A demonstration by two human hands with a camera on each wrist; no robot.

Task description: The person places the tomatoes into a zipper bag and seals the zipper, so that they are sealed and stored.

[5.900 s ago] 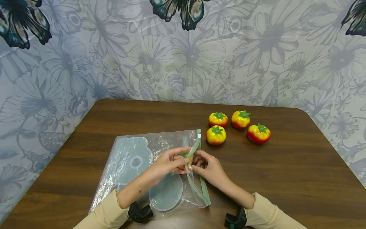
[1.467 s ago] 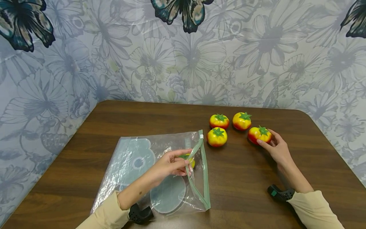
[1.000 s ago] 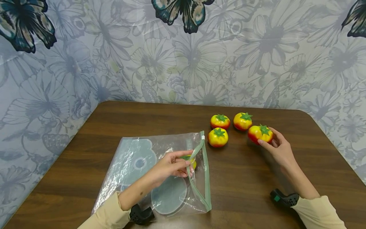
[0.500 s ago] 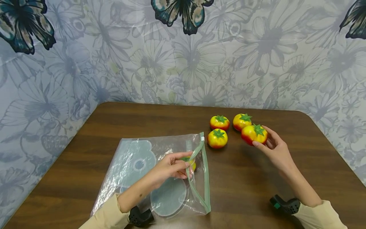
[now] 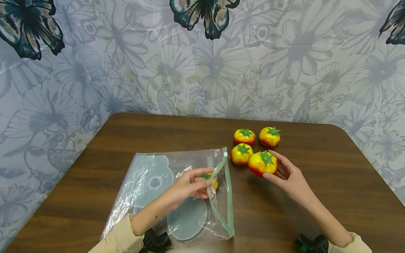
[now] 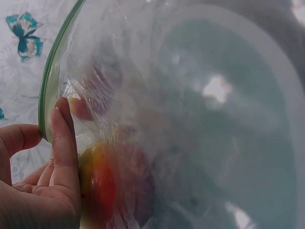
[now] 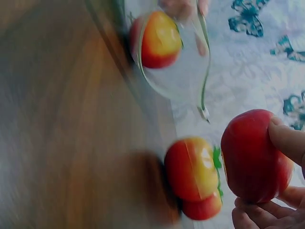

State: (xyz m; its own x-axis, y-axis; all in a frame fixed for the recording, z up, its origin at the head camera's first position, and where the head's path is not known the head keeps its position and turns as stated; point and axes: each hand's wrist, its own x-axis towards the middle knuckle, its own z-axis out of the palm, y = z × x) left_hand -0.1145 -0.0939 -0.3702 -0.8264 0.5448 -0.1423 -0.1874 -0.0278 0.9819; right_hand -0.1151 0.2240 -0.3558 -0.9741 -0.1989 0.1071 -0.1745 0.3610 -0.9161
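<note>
Tomato point(image 5: 261, 163) is shifting toward eight o'clock, my right grip point(image 5: 288, 176) pinching its likely light, slick sides; left grip point(image 5: 191, 184) is holding bag point(image 5: 230, 196).

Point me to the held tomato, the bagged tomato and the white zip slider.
Held tomato point(image 5: 260, 165): head view, on its yellow front side.
Bagged tomato point(image 7: 158, 40): right wrist view, middle of its side.
White zip slider point(image 5: 225, 154): head view, on its middle.

Soft light leaves glare on the plastic bag point(image 5: 186, 160) at left, the wrist views are dimmer, the right one blurred over the table point(image 7: 71, 143).
</note>
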